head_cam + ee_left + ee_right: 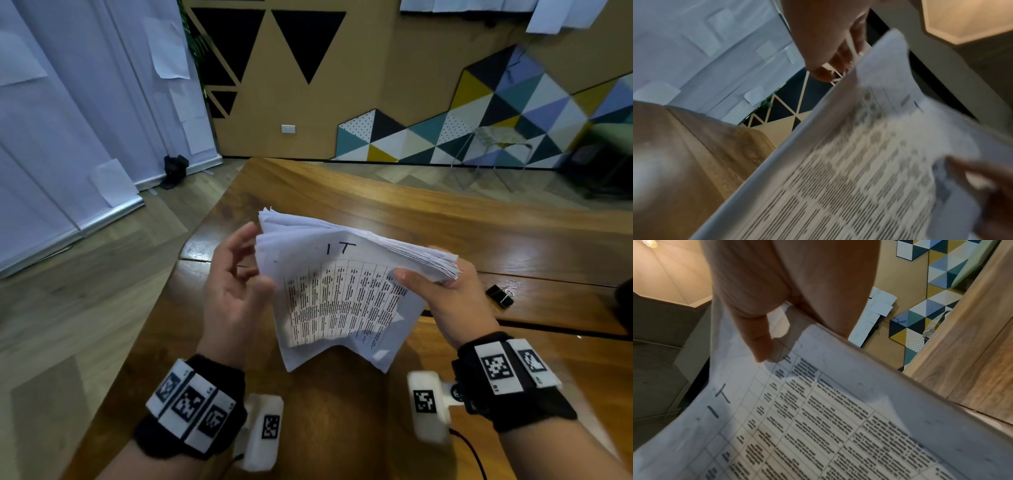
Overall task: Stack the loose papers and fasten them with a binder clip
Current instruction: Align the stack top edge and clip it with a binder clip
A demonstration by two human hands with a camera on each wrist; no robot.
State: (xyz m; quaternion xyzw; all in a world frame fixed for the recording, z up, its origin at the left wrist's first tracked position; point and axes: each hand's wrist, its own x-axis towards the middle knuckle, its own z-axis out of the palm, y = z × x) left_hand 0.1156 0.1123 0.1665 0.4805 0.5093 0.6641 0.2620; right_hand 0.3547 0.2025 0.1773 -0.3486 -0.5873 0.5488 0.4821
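Papers (342, 294) up off table (342, 192), clip (499, 295) lying apart.
Right hand (445, 298) grips papers' right corner, thumb on top sheet, fingers under; sheets fanned and uneven at far edge. Left hand (236, 284) loose, fingers spread, thumb touching papers' left edge, no clasp. Black clip rests on table, right of right hand. Top sheet: printed grid, "IT" handwritten.

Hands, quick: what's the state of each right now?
Left hand: open, fingers relaxed beside the paper stack.
Right hand: holding the paper stack, thumb on top.
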